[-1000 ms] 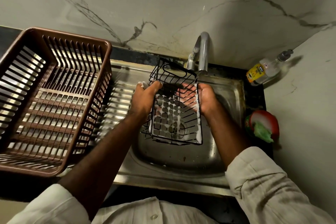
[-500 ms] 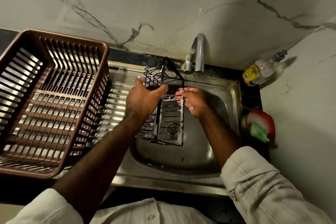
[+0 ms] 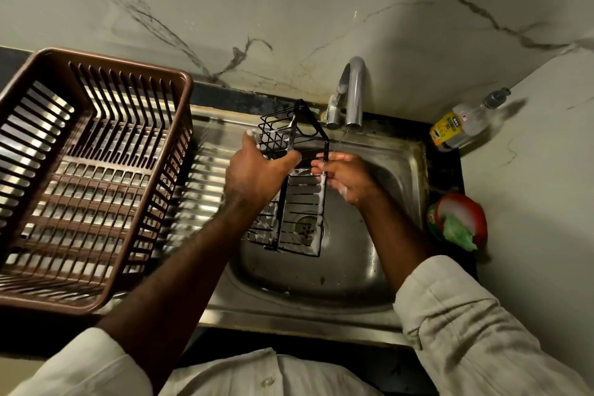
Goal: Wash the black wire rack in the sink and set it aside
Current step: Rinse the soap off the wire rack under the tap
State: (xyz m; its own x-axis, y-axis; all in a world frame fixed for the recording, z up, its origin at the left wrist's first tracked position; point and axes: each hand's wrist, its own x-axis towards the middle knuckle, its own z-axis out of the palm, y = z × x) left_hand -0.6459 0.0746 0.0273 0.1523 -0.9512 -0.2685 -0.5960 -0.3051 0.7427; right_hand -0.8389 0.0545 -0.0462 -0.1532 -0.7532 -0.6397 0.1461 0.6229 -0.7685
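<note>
Head view: sudsy black wire rack

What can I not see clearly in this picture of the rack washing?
Head view only:
- Left hand fingers on the black wire rack: mostly hidden by the hand's back.
- Bottle label: small print too small to read.
- Brown basket: left side cut off by the frame edge.
- Red tub contents: partly covered by a green pad.

Dim, warm light is coming from the left, glinting off the draining board and the sink rim. The soap bottle is throwing a soft shadow rightward. Wide-angle distortion is bowing the edges.
</note>
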